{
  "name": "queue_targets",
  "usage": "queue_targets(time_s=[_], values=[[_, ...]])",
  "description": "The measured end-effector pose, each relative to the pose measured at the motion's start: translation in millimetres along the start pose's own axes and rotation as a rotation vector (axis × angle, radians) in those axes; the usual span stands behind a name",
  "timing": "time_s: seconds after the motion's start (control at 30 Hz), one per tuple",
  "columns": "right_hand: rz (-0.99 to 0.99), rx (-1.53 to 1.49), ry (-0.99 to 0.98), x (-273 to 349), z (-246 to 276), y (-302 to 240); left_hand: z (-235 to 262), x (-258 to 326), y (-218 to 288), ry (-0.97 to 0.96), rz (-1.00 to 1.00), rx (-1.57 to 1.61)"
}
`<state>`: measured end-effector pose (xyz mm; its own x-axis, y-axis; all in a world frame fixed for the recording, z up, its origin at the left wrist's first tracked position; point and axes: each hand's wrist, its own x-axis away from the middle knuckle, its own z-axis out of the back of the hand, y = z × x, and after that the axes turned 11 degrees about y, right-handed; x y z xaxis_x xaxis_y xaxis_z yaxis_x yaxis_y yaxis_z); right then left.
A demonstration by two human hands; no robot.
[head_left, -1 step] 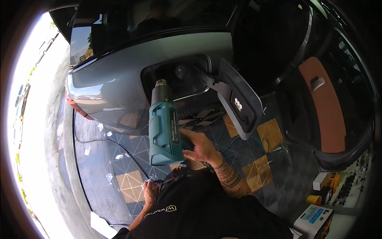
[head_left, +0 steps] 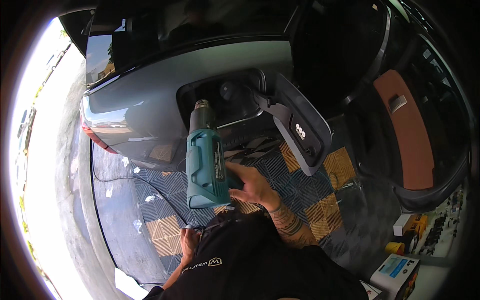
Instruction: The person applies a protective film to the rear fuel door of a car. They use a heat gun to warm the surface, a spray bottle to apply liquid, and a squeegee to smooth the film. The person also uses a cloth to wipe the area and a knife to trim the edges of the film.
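Observation:
My right hand (head_left: 254,187) is wrapped round the handle of a teal heat gun (head_left: 206,167), which points away from me. Its metal nozzle (head_left: 202,107) is at the lower left edge of the open fuel-filler recess (head_left: 240,107) in a grey car's rear side panel (head_left: 145,97). To the right of the recess, the filler flap (head_left: 302,127) hangs open on its hinge arm. Low at my left side, my left hand (head_left: 188,243) is closed near my dark shirt, with a small pale bit at its fingertips that I cannot make out.
A black cable (head_left: 160,191) runs over the tiled floor (head_left: 165,232) on the left, among white scraps (head_left: 137,226). On the right stands an open car door with a brown trim panel (head_left: 407,132). Boxes (head_left: 395,272) and a yellow roll (head_left: 394,248) lie at the lower right.

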<state>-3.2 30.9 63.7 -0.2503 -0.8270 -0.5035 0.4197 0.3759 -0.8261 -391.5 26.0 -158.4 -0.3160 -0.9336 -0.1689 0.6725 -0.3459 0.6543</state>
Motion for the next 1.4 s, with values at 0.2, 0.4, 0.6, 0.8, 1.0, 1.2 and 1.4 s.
queue_targets(time_s=[0.2, 0.4, 0.6, 0.8, 1.0, 1.2, 1.4], values=[[-0.018, 0.086, 0.134, -16.9, -21.5, 2.2, 31.7, -83.2, 7.5, -0.240, -0.204, -0.146], [-0.018, 0.044, 0.149, -21.1, -39.5, -0.3, 72.4, -322.3, 115.3, 0.257, -0.516, 0.051], [0.005, 0.096, 0.272, -19.1, -50.0, 15.7, 88.0, -479.0, 262.6, 0.332, -1.115, 0.123], [-0.089, 0.042, 0.325, -25.0, -30.6, 19.2, 35.2, -516.5, 314.9, 0.079, -1.224, 0.208], [-0.037, -0.053, 0.314, -19.9, -48.9, 26.5, 15.1, -534.8, 307.1, 0.051, -0.928, 0.488], [-0.047, -0.057, 0.320, -17.4, -52.4, 29.7, 15.1, -533.8, 305.3, -0.019, -0.943, 0.443], [-0.072, -0.066, 0.379, -13.8, -12.3, 36.7, -8.1, -529.1, 346.5, -0.056, -1.027, 0.138]])
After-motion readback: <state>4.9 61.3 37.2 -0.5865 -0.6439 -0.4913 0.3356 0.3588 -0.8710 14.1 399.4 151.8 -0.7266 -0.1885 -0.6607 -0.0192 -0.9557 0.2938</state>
